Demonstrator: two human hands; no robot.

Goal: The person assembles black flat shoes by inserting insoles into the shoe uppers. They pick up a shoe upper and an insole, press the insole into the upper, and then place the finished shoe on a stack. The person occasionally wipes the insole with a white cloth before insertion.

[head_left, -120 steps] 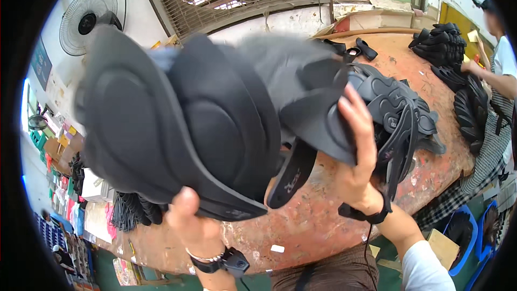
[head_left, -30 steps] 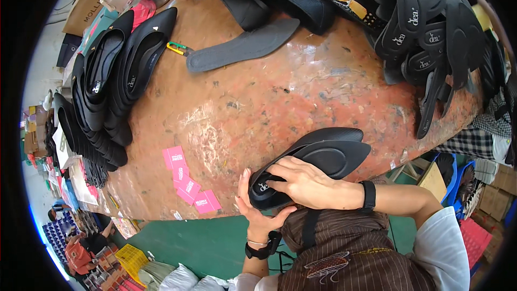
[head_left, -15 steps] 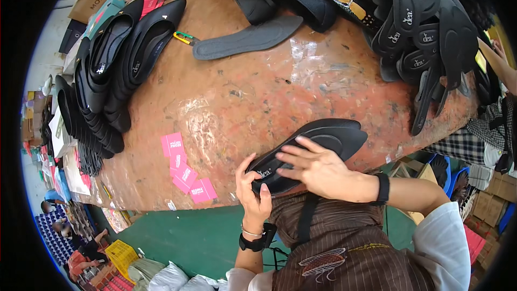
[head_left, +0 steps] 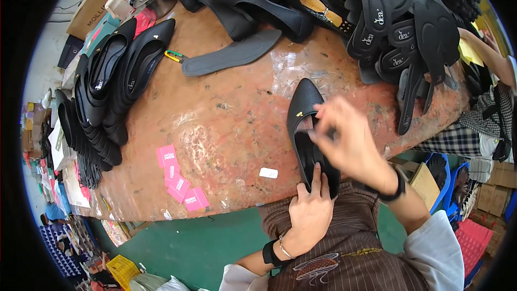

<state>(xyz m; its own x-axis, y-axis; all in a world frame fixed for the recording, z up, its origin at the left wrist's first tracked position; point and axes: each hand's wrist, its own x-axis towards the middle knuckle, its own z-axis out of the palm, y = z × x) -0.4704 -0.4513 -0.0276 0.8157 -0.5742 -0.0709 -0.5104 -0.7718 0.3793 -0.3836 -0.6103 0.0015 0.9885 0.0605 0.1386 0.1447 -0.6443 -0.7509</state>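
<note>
A black pointed pump (head_left: 305, 96) with a small gold ornament lies on the table in front of me, toe pointing away. My left hand (head_left: 311, 216) grips its heel end, with fingers reaching into the opening. Over the right side of the opening is my right hand (head_left: 350, 137), its fingers bent and smeared by motion. Whether it pinches anything cannot be made out. The shoe's inside is dark and partly hidden by both hands. A small white label (head_left: 268, 173) rests on the tabletop left of the shoe.
Nested black pumps (head_left: 126, 75) line the left side. A grey insole (head_left: 231, 56) and a yellow-green cutter (head_left: 173, 56) lie farther back. Black insoles (head_left: 401, 37) pile at the right, near another person's arm (head_left: 487, 54). Pink cards (head_left: 176, 183) lie front left.
The black footwear piece has turned from slanting right to toe-away. My left hand has moved right onto its heel; my right hand has shifted slightly right and up. A white label now shows on the table.
</note>
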